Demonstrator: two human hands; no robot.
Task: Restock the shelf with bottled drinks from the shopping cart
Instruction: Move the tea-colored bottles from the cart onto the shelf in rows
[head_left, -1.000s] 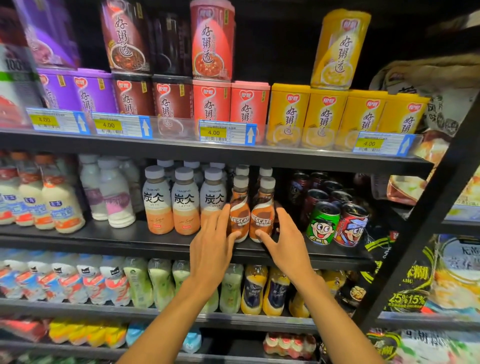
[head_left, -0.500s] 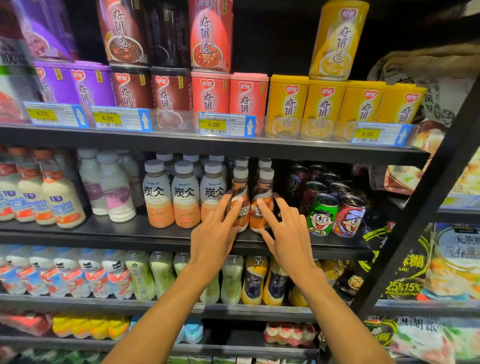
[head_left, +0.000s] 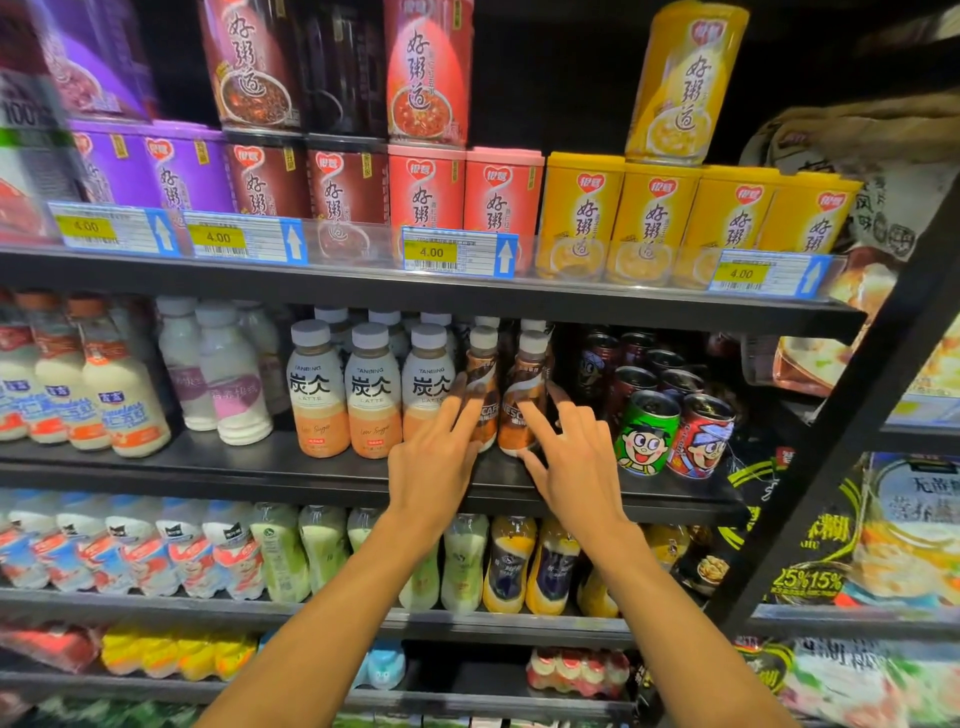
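Observation:
Two brown Nescafe coffee bottles stand side by side on the middle shelf (head_left: 218, 467), the left one (head_left: 481, 376) and the right one (head_left: 525, 395), with more of the same behind them. My left hand (head_left: 434, 460) reaches up with straight fingers touching the left bottle's front. With fingers spread, my right hand (head_left: 571, 457) touches the right bottle's lower front and side. Neither hand is wrapped round a bottle. The shopping cart is out of view.
Three Tanbing latte bottles (head_left: 374, 389) stand left of the coffee, white milk bottles (head_left: 228, 379) further left. Cartoon cans (head_left: 675, 431) sit to the right. Porridge tubs (head_left: 493, 192) fill the shelf above; more bottles (head_left: 509, 561) line the shelf below. A black diagonal post (head_left: 831, 441) crosses the right side.
Both hands have moved up and inward onto the fronts of the two coffee bottles; the bottles sit slightly further back on the shelf.

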